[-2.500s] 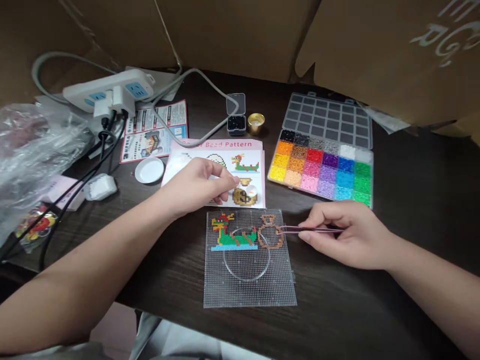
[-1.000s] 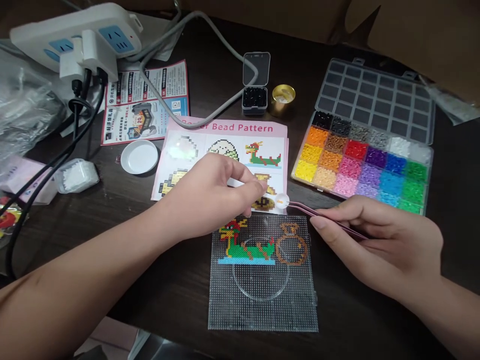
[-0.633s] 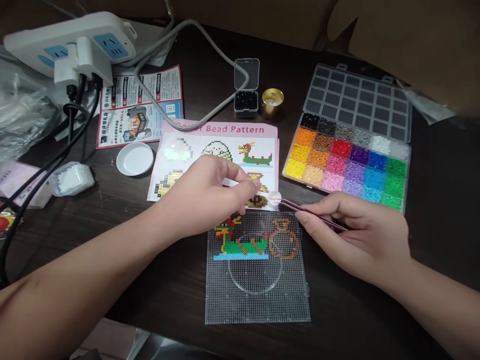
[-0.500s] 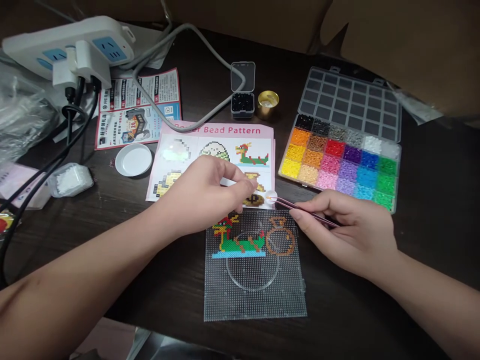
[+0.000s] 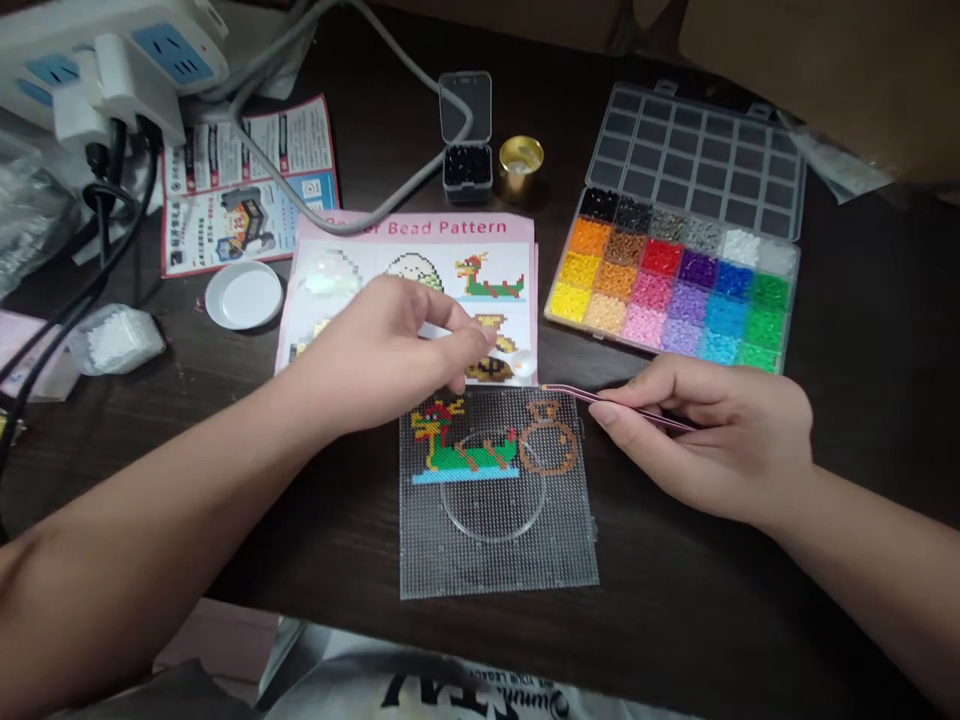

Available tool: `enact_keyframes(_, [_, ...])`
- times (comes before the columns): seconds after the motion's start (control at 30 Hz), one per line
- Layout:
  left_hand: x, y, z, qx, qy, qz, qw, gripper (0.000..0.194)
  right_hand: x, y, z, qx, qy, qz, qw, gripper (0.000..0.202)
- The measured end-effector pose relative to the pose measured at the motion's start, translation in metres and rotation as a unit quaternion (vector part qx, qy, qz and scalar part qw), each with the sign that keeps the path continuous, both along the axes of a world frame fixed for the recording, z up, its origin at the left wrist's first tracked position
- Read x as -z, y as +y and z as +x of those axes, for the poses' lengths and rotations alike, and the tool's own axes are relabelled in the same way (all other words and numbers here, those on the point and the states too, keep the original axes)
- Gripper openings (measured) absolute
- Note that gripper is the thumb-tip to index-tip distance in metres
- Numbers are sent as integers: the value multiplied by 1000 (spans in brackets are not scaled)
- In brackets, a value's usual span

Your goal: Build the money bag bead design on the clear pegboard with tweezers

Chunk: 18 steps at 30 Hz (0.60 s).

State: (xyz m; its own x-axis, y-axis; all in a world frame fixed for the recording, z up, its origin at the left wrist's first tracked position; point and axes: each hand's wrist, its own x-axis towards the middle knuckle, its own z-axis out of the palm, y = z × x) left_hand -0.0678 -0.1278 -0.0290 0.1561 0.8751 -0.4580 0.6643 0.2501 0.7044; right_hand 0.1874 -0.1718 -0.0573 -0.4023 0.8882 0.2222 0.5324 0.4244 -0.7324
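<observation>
1. One small white scoop (image 5: 524, 364) is pinched in your left hand (image 5: 405, 345), its bowl just beyond the far edge of the pegboard (image 5: 499, 565), over the pattern sheet (image 5: 454, 255).
2. Your right hand (image 5: 705, 430) grips tweezers (image 5: 574, 394) whose tips lie at the pegboard's far edge, seemingly with an orange bead (image 5: 545, 387) between them.
3. On the pegboard, a beaded dragon (image 5: 472, 456) sits left of a brown bead outline (image 5: 548, 471), mostly unfilled inside.
4. You seem to be between lifting the bead and seating it; the next move calls for a light, steady squeeze and an upright bead.
</observation>
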Motion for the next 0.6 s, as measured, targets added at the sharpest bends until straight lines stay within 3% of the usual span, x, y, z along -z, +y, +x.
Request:
enact_keyframes(0.27, [1, -1, 1, 13, 19, 37, 999, 39, -6, 0, 27, -175, 10, -106, 979, 10])
enact_keyframes(0.6, [-4, -3, 2, 14, 56, 23, 998, 42, -3, 1, 22, -189, 6, -110, 976, 10])
